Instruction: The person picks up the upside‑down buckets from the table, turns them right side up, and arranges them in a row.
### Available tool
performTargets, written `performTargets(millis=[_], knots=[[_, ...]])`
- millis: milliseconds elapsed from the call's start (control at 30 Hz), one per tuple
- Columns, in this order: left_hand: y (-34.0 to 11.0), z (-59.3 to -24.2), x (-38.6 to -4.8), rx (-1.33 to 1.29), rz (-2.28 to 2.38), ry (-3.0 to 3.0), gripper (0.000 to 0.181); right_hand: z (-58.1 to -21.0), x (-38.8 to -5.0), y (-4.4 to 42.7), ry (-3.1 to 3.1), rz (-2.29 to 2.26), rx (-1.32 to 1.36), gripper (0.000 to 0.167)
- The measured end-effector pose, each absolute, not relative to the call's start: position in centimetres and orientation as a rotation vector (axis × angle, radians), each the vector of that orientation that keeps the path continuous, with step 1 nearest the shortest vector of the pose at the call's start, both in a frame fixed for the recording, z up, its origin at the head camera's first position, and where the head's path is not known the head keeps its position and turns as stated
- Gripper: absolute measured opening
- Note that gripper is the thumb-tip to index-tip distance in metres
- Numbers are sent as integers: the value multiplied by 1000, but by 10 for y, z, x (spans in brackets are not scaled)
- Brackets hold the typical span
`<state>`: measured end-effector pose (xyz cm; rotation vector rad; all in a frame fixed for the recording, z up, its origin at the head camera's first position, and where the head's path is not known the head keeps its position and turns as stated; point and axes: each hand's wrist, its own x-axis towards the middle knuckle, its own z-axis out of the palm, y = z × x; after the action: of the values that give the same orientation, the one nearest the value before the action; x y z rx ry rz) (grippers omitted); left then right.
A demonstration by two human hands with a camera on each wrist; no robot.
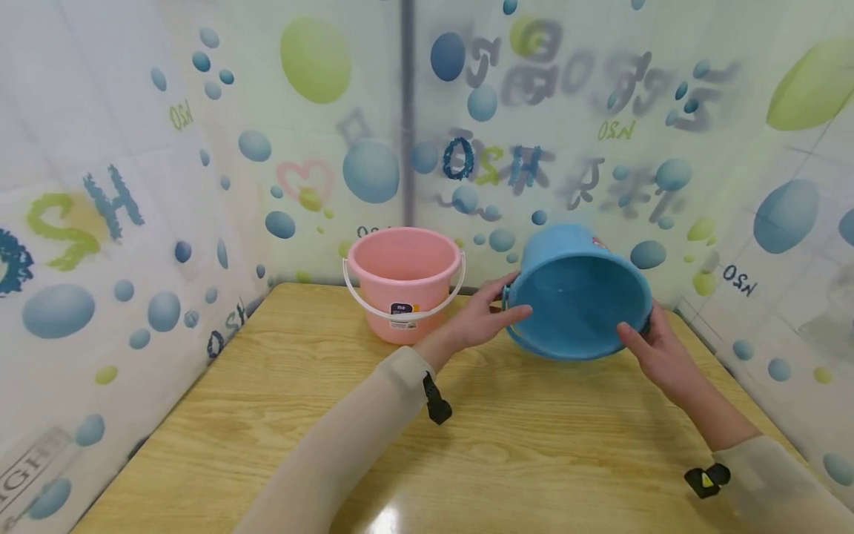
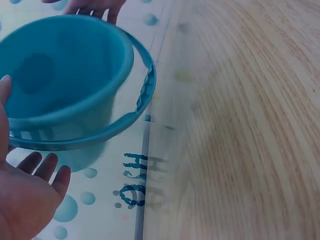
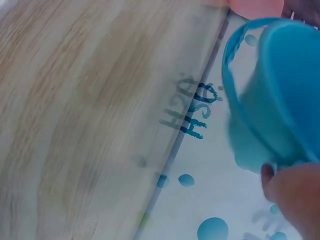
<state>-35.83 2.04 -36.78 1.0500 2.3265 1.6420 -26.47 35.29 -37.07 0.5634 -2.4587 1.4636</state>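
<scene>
A blue plastic bucket (image 1: 574, 304) is held tilted, its mouth facing me, at the right back of the table. My left hand (image 1: 490, 311) grips its left side, thumb at the front of the rim and fingers behind. On the opposite side my right hand (image 1: 667, 363) holds the rim, its thumb at the mouth and most of its fingers hidden behind the bucket. The bucket's blue handle (image 2: 146, 90) hangs along the lower rim in the left wrist view. Left of it, a pink bucket (image 1: 400, 293) stands upright, its white handle (image 1: 414, 315) lowered across the front.
Both buckets are at the far part of a wood-grain table (image 1: 520, 452). Printed curtains (image 1: 313, 126) with dots and letters close in the back and both sides. A label (image 1: 402, 308) is on the pink bucket, behind the handle.
</scene>
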Motion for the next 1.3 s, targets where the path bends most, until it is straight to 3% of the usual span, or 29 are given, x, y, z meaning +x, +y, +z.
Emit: performTargets(millis=[233, 467, 600, 1300], knots=[[19, -367, -360, 1033, 1680, 2306, 78, -365, -262, 347, -2483, 1417, 515, 89], [14, -362, -357, 981, 1616, 2362, 125, -356, -261, 351, -2562, 1380, 425, 107], [13, -359, -356, 1064, 1654, 2214, 136, -353, -261, 353, -2528, 1422, 461, 116], [5, -347, -357, 1147, 1617, 2234, 121, -345, -256, 361, -2488, 1354, 695, 111]])
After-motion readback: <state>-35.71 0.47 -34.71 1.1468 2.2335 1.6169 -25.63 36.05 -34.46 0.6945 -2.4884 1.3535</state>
